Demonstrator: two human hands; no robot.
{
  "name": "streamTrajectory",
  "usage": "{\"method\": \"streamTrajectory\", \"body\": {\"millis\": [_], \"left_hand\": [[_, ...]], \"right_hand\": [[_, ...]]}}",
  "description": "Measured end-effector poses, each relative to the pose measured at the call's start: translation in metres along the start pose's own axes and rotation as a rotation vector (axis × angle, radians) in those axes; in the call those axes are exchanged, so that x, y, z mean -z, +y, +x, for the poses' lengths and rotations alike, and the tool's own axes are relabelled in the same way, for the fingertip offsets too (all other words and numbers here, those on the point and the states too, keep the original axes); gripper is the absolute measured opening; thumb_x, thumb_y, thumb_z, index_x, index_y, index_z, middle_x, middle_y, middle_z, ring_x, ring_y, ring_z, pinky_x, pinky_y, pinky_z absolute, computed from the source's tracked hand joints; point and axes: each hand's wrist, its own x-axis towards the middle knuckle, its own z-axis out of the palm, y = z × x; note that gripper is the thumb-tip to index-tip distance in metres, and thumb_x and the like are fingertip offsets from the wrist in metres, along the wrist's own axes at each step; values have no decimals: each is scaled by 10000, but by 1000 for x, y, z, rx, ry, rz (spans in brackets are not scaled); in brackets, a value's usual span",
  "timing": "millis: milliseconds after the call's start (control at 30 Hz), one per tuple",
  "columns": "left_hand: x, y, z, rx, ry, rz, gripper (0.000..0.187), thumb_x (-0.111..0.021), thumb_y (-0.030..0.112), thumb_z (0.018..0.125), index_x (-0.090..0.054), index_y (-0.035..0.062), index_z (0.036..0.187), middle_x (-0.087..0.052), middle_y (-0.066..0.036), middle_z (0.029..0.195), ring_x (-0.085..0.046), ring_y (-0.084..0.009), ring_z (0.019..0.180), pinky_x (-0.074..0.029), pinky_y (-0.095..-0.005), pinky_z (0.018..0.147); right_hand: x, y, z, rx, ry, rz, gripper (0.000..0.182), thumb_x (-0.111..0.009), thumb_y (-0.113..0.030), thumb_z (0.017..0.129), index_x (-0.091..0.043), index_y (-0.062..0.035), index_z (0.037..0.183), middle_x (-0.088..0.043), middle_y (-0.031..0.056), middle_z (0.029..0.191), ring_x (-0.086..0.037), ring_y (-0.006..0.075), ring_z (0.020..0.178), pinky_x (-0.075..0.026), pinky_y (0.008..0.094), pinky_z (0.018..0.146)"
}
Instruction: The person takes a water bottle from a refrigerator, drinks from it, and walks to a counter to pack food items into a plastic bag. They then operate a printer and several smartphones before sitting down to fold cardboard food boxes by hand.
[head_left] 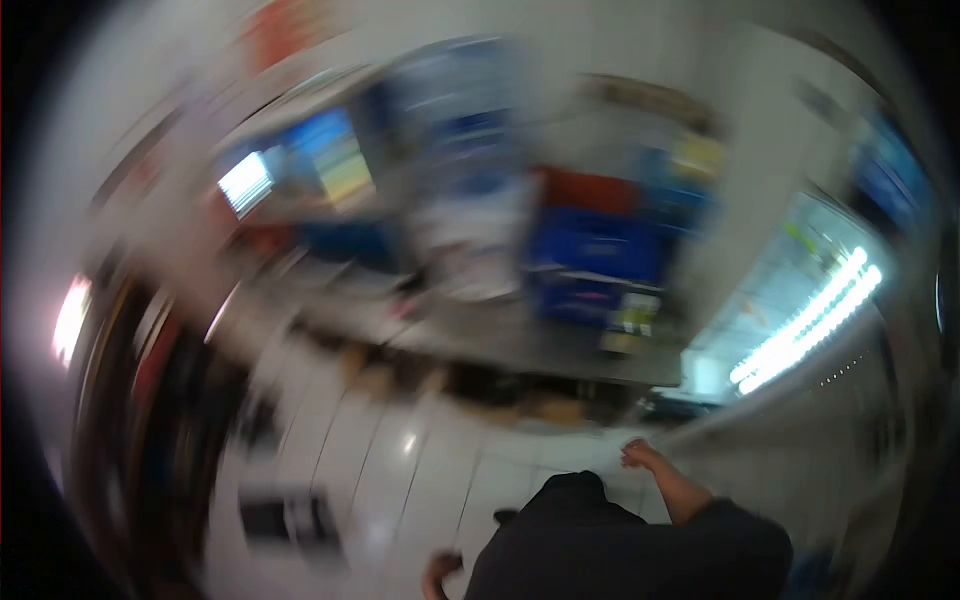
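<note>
At the bottom of the head view, my left hand (442, 568) hangs beside my dark clothing, low over the tiled floor. A dark patch shows at its fingers, and motion smears them; I cannot tell whether it holds anything. Farther up on the other side, my right hand (636, 454) is held out in front of my body with its fingers curled in and nothing showing in them. It overlaps the floor just below the edge of a long counter (620, 372), apart from the things on top.
Blue boxes or packs (595, 255) and white packs (475, 240) stand on the counter. A brightly lit glass case (800, 310) is at the right. Dark shelving (150, 400) lines the left. A dark flat object (285, 520) lies on the white tiles (400, 500).
</note>
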Motion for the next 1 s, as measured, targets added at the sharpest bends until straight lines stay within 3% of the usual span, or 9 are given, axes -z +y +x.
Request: {"method": "streamTrajectory", "body": {"millis": [67, 300, 500, 600, 633, 700, 767, 833, 1000], "left_hand": [[35, 148, -115, 65, 319, 231, 375, -608, 402, 911, -719, 57, 814, -712, -150, 784, -671, -274, 675, -519, -427, 661], [137, 215, -262, -197, 739, -297, 301, -569, 266, 964, -692, -7, 994, -721, -132, 898, -669, -217, 829, -522, -361, 781], [207, 70, -272, -103, 986, -589, 255, -598, 182, 916, -672, 8, 1089, -716, -130, 1001, -679, -226, 900, -527, -352, 827], [159, -73, -266, 311, 1386, -408, 331, -596, 215, 865, -671, 27, 1127, -666, -207, 1147, -630, -358, 1077, -502, -414, 915], [122, -167, -243, 577, 1274, -115, 349, -546, 255, 881, -674, 29, 1115, -657, -199, 1173, -614, -360, 1105, -482, -426, 953], [41, -236, -241, 1010, 897, -560, 330, -537, 295, 877, -704, 48, 1017, -705, -193, 1008, -677, -304, 966, -534, -416, 813], [10, -191, -300, 890, 817, -1294, 260, -645, 301, 902, -681, 57, 984, -696, -65, 916, -674, -166, 795, -535, -331, 634], [-24, -171, -316, 717, 1078, -1511, 221, -596, 227, 928, -670, 47, 1032, -709, -67, 943, -687, -198, 790, -545, -332, 638], [-54, -119, -291, 848, 1164, -1846, 249, -638, 288, 908, -701, 78, 1026, -710, -66, 1094, -695, -202, 924, -567, -397, 720]], "right_hand": [[-77, -74, 5, 73, -246, -294, 269, -588, -234, 940, -633, -6, 1076, -701, 125, 891, -720, 250, 733, -558, 342, 584], [-317, -256, -20, 281, -595, -869, 253, -586, -133, 952, -599, 38, 1137, -688, 148, 929, -704, 229, 732, -561, 340, 604], [-462, -333, 16, 298, -609, -982, 280, -576, -132, 965, -590, 76, 1151, -689, 179, 913, -692, 237, 742, -551, 375, 616], [-542, -363, 17, 233, -637, -1090, 307, -581, -159, 965, -590, 71, 1168, -693, 185, 933, -704, 273, 776, -558, 402, 648], [-571, -371, 24, 206, -679, -1034, 288, -601, -144, 926, -612, 58, 1131, -685, 161, 894, -700, 263, 713, -546, 376, 590], [-649, -376, 27, 206, -652, -1216, 285, -608, -153, 922, -628, 50, 1120, -690, 167, 922, -703, 277, 723, -552, 390, 596], [-727, -387, 36, 211, -639, -1537, 262, -620, -171, 906, -665, 17, 1083, -703, 193, 957, -700, 277, 706, -570, 411, 625], [-843, -358, 170, 798, -1161, -1965, 260, -628, -185, 891, -665, -4, 1075, -711, 186, 889, -692, 260, 693, -569, 404, 667], [-1101, -378, -124, 1102, -1123, -1509, 398, -665, -189, 835, -617, 6, 1179, -728, 159, 828, -723, 222, 751, -558, 337, 673]]}}
